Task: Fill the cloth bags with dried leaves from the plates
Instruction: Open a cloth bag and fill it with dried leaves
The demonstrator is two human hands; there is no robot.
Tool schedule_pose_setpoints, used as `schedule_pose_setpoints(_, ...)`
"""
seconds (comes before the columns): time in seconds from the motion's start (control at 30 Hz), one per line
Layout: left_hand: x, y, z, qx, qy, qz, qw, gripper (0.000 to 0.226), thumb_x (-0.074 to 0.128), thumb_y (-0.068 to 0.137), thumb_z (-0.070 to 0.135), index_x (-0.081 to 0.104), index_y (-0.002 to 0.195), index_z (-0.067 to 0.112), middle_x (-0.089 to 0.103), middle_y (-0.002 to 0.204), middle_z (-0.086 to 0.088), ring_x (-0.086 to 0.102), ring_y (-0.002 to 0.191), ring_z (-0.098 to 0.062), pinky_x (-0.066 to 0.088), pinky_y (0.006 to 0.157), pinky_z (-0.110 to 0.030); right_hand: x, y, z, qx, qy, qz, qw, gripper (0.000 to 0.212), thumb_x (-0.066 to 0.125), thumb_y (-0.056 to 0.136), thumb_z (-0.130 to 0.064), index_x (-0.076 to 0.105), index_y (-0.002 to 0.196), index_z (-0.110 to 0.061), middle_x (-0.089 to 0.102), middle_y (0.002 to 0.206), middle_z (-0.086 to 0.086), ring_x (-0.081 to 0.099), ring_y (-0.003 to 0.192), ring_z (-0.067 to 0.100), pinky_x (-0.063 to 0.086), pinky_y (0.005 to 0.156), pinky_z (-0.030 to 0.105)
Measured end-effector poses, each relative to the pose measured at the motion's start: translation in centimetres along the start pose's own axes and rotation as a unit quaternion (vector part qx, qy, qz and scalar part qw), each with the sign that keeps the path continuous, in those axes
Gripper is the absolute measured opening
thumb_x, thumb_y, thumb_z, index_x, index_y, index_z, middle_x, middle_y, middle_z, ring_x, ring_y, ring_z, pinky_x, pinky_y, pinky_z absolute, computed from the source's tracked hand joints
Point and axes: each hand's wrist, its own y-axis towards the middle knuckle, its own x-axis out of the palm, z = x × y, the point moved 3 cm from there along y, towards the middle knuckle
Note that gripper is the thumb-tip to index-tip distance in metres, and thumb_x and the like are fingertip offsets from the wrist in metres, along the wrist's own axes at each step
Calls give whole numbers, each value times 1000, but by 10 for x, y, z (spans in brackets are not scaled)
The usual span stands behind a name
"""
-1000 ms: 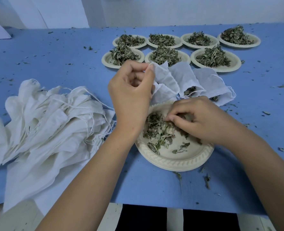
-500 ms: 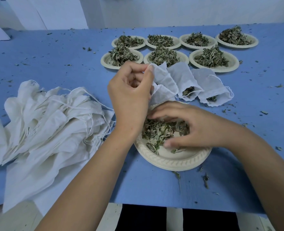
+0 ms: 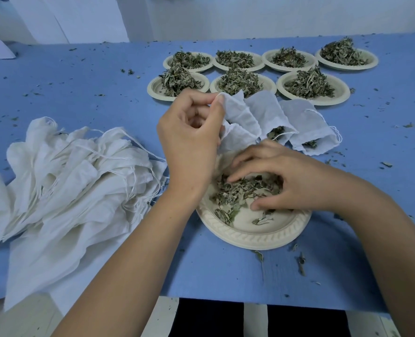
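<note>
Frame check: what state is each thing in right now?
Held bag: raised, pinched at rim.
Left hand: pinches that rim.
Right hand: curled round dried leaves.
Near plate: partly emptied.
Far plates: heaped.
Two bags behind: lying, leaves inside.
Bag pile: empty, flat.

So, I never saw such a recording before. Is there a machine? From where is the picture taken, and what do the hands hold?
No machine here: a person works with two bare hands. The camera sits on the person's head and looks forward and down. On the blue table lie a pile of empty cloth bags at the left, seven heaped plates at the far side, and two filled bags before them. The left hand pinches the edge of a cloth bag at the far rim of the near plate. The right hand curls its fingers round dried leaves on that plate.
</note>
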Motion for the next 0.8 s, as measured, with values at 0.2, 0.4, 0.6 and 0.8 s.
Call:
schedule_pose_setpoints(0.2, 1, -1, -2, -2, -3, -6, 1000, 13, 66, 90, 6, 63, 78, 11, 55, 50, 11, 51, 42, -3, 42, 49, -16, 3, 3, -2, 11, 2, 14, 1000, 20, 77, 78, -11, 75, 96, -21, 63, 97, -14, 55, 91, -4, 41, 87, 15)
schedule_pose_setpoints(0.4, 4, -1, -4, -22, 9, -51, 998, 12, 67, 90, 7, 64, 78, 9, 58, 52, 7, 53, 44, -4, 42, 49, -18, -17, -5, -11, -31, 117, 143, 982, 19, 75, 78, -1, 75, 91, -15, 71, 93, -3, 66, 89, 11, 52, 85, 27)
schedule_pose_setpoints(0.6, 7, -1, -5, -41, 14, -103, 994, 16, 68, 89, 7, 63, 75, 13, 59, 52, -4, 51, 43, -6, 43, 47, -19, -27, -11, -20, -130, 256, 308, 907, 42, 67, 73, 16, 64, 99, -17, 70, 91, -9, 67, 87, 12, 51, 78, 21)
schedule_pose_setpoints(0.8, 12, -4, -7, -35, 2, -151, 988, 16, 69, 87, 10, 66, 75, 19, 57, 49, 3, 51, 42, -8, 42, 45, -19, -20, -10, -13, -35, 173, 436, 883, 30, 68, 80, 6, 68, 100, -16, 70, 91, -3, 68, 83, 9, 54, 80, 23)
